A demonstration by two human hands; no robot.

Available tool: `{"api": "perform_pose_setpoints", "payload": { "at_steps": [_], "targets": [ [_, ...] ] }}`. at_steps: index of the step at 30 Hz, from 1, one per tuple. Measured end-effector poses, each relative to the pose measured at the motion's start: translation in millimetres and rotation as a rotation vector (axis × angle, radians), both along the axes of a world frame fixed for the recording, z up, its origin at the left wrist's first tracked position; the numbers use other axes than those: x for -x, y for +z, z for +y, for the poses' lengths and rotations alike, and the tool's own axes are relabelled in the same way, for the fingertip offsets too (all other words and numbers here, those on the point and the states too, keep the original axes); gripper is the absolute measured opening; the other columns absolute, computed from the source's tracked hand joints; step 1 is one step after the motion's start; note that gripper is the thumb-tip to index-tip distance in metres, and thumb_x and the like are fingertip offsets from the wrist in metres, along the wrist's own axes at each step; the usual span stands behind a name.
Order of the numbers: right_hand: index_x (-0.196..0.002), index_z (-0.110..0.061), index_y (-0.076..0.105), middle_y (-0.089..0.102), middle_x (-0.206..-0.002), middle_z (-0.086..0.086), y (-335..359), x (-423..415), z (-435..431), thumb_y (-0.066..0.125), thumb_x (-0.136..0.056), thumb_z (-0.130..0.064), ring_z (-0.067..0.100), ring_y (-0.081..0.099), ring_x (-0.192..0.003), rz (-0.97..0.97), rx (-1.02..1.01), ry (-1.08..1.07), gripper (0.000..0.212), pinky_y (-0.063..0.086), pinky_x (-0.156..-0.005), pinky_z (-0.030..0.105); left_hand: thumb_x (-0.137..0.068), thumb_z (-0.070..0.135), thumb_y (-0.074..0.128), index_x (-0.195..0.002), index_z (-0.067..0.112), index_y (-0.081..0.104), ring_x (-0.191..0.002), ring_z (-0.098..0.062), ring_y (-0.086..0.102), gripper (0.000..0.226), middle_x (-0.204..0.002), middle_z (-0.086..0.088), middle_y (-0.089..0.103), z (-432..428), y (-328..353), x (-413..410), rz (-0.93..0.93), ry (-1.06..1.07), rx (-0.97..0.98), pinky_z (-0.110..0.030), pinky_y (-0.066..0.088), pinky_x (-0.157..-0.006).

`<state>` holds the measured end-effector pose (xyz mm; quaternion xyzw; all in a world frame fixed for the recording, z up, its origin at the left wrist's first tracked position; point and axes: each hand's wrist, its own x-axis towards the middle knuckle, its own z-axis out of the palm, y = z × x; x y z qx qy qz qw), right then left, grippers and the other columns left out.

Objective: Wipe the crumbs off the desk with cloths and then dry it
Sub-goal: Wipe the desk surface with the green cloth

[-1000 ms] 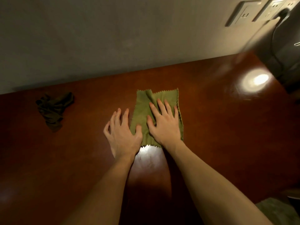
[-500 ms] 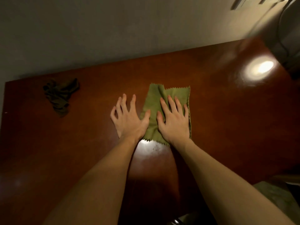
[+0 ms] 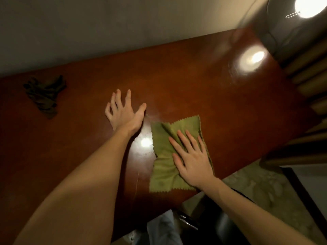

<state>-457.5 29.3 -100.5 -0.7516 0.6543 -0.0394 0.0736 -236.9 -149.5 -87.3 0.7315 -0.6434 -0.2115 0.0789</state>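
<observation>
A light green cloth (image 3: 164, 167) with zigzag edges lies spread on the dark red-brown desk (image 3: 203, 82), close to its near edge. My right hand (image 3: 192, 156) presses flat on the cloth with straight fingers. My left hand (image 3: 124, 112) rests flat on the bare desk to the left of the cloth, fingers spread, not touching it. A second, dark green cloth (image 3: 44, 95) lies crumpled at the far left of the desk, well away from both hands.
A grey wall (image 3: 106, 23) runs along the desk's far edge. A lit lamp (image 3: 311, 4) shines at the top right and reflects on the desk. Wooden slats (image 3: 307, 75) stand at the right end. Below the near edge is patterned floor (image 3: 256, 188).
My right hand has slid the light green cloth to the right and toward the near edge. My left hand has come off the cloth and stays on the bare desk.
</observation>
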Motion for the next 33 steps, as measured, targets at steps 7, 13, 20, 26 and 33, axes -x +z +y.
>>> {"api": "perform_pose_setpoints", "payload": {
  "at_steps": [7, 13, 20, 26, 33],
  "targets": [
    [-0.162, -0.036, 0.032, 0.022, -0.172, -0.008, -6.8, 45.7, -23.9, 0.031, -0.11, -0.046, 0.015, 0.011, -0.16, -0.031, 0.02, -0.397, 0.053, 0.017, -0.127, 0.053, -0.095, 0.076, 0.035, -0.168, 0.032, 0.01, -0.162, -0.023, -0.008, 0.089, -0.176, -0.005, -0.004, 1.4, -10.8, 0.5, -0.085, -0.038, 0.055, -0.052, 0.002, -0.128],
    [-0.165, -0.031, 0.022, 0.014, -0.174, 0.004, -4.4, 13.3, 68.4, 0.028, -0.106, -0.047, 0.029, 0.005, -0.162, 0.075, -0.038, -0.505, 0.061, 0.016, -0.125, 0.062, -0.096, 0.074, 0.035, -0.167, 0.03, 0.014, -0.162, -0.025, -0.001, 0.087, -0.176, -0.007, 0.003, 7.8, -11.6, 2.5, -0.124, -0.032, 0.126, -0.053, 0.007, -0.128],
    [-0.164, -0.041, 0.02, 0.011, -0.175, 0.002, -11.2, 28.4, -22.6, 0.023, -0.107, -0.055, 0.03, 0.0, -0.162, 0.081, -0.021, -0.353, 0.059, 0.008, -0.126, 0.063, -0.097, 0.071, 0.035, -0.166, 0.027, 0.022, -0.161, -0.027, 0.008, 0.083, -0.175, -0.01, 0.013, 10.8, -16.6, 8.1, -0.179, -0.006, 0.22, -0.053, 0.01, -0.128],
    [-0.164, -0.032, 0.027, 0.016, -0.174, 0.002, -7.8, 8.0, -39.3, 0.028, -0.108, -0.044, 0.027, 0.005, -0.162, 0.015, 0.004, -0.471, 0.057, 0.013, -0.126, 0.061, -0.098, 0.069, 0.035, -0.165, 0.027, 0.024, -0.161, -0.025, 0.009, 0.08, -0.174, -0.009, 0.015, 13.7, -14.0, 6.0, -0.157, -0.011, 0.235, -0.052, 0.012, -0.128],
    [-0.164, -0.041, 0.022, 0.016, -0.173, -0.01, -6.1, -13.1, -25.3, 0.033, -0.107, -0.047, 0.018, 0.005, -0.161, -0.041, -0.025, -0.196, 0.058, 0.015, -0.127, 0.054, -0.098, 0.066, 0.031, -0.165, 0.024, 0.025, -0.161, -0.028, 0.012, 0.079, -0.173, -0.012, 0.019, 12.7, -13.5, 12.0, -0.209, -0.021, 0.233, -0.054, 0.013, -0.127]
  ]
}}
